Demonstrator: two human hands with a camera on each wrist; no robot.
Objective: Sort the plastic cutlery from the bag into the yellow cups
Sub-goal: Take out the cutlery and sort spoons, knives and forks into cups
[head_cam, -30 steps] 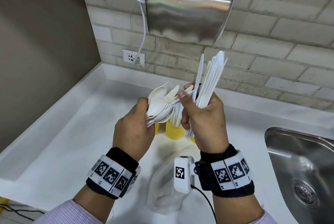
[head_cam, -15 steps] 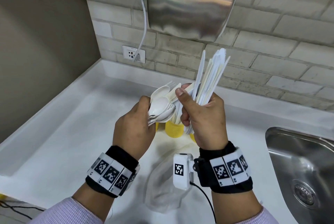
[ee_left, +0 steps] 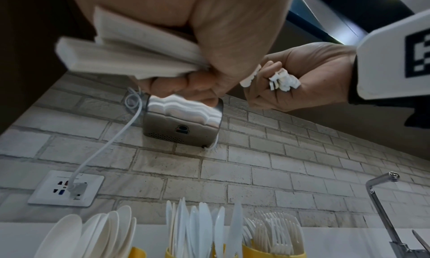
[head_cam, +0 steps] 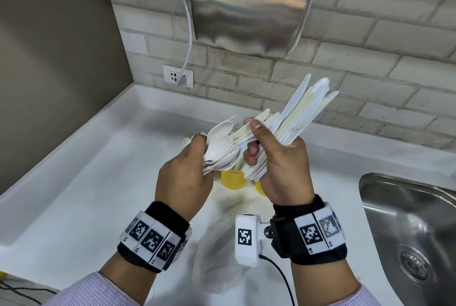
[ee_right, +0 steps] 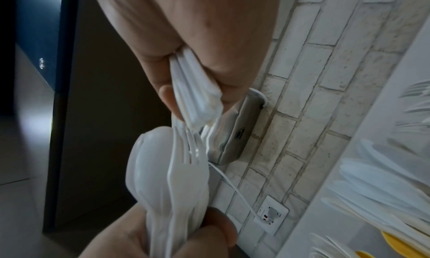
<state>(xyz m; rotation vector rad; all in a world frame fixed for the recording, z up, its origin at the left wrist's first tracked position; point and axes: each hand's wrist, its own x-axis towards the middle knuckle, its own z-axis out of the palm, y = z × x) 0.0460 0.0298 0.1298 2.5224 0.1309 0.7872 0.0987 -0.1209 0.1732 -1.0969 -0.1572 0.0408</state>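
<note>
Tilted further rightward now, white plastic knives [head_cam: 303,110] fill my right hand [head_cam: 283,165]; left hand [head_cam: 182,180] clutches white spoons [head_cam: 222,150] above part-filled yellow cups [head_cam: 233,178].

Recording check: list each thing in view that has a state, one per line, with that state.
left hand: grips a bundle of spoons.
right hand: grips a bundle of knives.
yellow cups: upright on the counter, already holding sorted cutlery.
plastic bag: lies flat on the counter, looks emptied.
wall socket: a white cable plugged in.
sink: dry, no water.
</note>
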